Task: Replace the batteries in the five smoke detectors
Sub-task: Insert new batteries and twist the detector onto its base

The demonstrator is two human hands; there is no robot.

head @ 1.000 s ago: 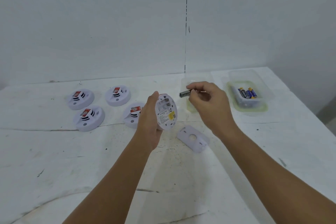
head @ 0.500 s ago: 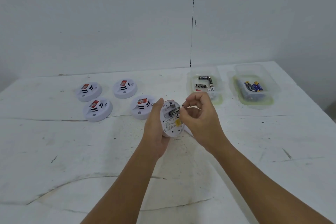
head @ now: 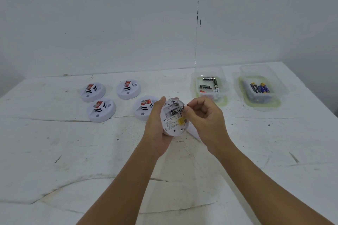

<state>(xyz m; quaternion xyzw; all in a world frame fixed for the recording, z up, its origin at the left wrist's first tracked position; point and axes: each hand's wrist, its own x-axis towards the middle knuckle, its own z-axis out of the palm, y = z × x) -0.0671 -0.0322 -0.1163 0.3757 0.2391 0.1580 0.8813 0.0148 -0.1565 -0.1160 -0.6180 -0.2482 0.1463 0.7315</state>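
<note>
Hands: L [head: 157, 129] holds detector [head: 173, 117], R [head: 204, 115] pinches battery [head: 177, 111], label unreadable.

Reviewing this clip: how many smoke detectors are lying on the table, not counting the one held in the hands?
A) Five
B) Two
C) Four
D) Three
C: four smoke detectors lie on the table, at and, while the left hand holds the fifth, opened smoke detector.

Bare workroom or test space: scuffed white table [head: 73, 160] against blank white wall [head: 109, 23].
</note>
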